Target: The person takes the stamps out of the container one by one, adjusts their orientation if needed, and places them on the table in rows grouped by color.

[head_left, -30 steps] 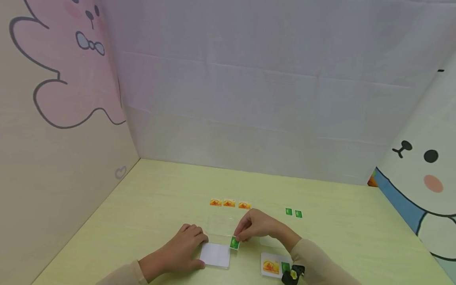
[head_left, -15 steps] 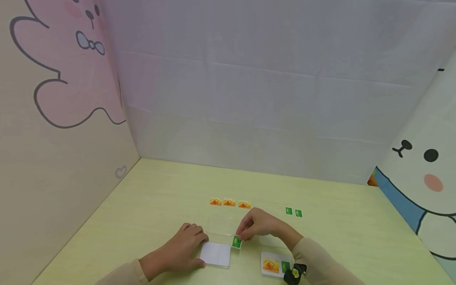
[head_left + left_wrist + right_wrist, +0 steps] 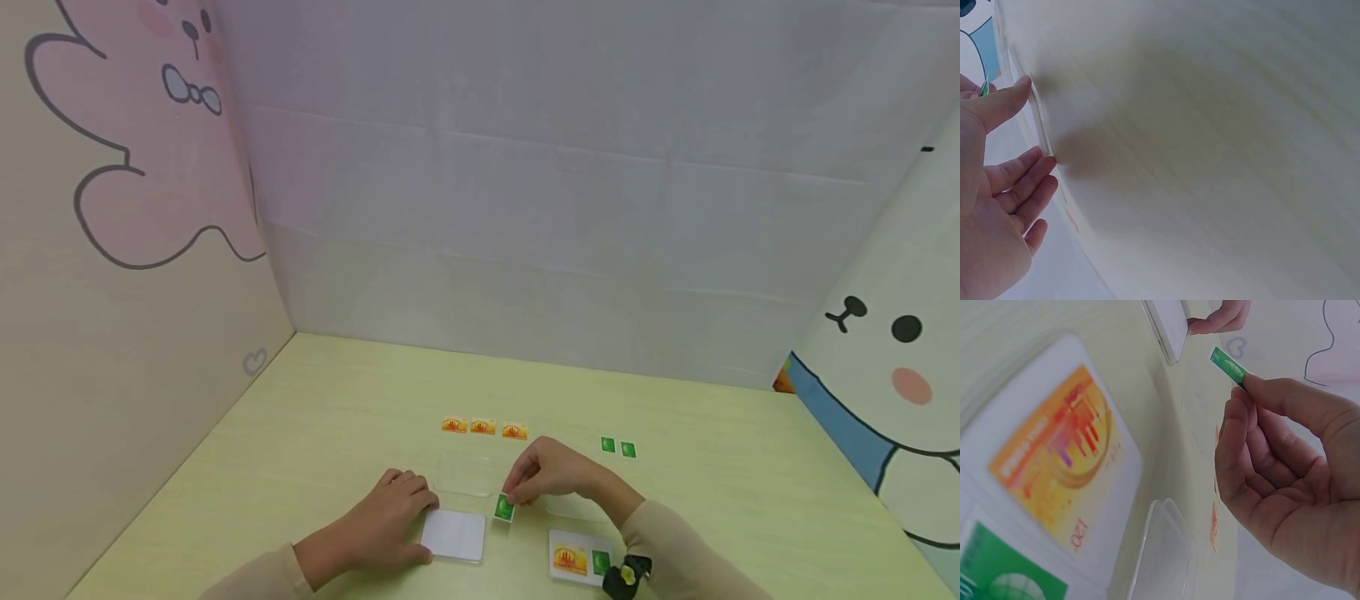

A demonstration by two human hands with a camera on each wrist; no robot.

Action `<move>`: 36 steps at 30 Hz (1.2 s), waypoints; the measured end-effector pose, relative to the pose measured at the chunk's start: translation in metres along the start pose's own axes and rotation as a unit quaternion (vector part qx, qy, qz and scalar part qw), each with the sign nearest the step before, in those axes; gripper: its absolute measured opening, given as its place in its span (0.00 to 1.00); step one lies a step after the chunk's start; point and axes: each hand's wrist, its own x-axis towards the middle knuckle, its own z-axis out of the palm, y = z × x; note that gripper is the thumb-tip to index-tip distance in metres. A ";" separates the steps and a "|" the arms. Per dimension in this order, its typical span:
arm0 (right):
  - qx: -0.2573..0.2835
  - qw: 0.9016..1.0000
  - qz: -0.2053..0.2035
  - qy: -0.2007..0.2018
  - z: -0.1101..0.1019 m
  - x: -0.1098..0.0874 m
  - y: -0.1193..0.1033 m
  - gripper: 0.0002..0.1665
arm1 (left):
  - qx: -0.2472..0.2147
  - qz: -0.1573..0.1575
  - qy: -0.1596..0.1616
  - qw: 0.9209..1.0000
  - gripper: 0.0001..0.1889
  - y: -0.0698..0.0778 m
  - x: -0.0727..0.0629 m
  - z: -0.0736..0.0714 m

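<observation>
In the head view my right hand pinches a small green postage stamp between thumb and fingertips, held above the table. The right wrist view shows this green stamp tilted, sticking out past the thumb tip. My left hand lies at the left side of a white card in a clear case. Seen from the left wrist, the thumb and relaxed fingertips touch the case's edge. Right of it, partly behind my right wrist, lies another white card bearing an orange stamp and a green one.
Three orange stamps lie in a row farther back, and two green stamps at the right. A clear plastic cover lies behind the white card; a second clear cover sits below my right forearm. Printed cloth walls enclose the table.
My right hand has moved slightly to the right with the green stamp, away from the white card's edge. The left hand has stayed in place.
</observation>
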 end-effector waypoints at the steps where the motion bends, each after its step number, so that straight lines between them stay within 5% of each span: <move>1: -0.001 1.000 0.000 0.002 0.000 0.000 0.000 0.06 | 0.001 0.000 0.000 1.000 0.26 0.000 0.000 0.000; 36: -0.012 0.999 0.001 -0.045 -0.020 -0.005 0.005 0.07 | 0.006 -0.002 0.003 1.000 0.26 -0.001 0.001 0.002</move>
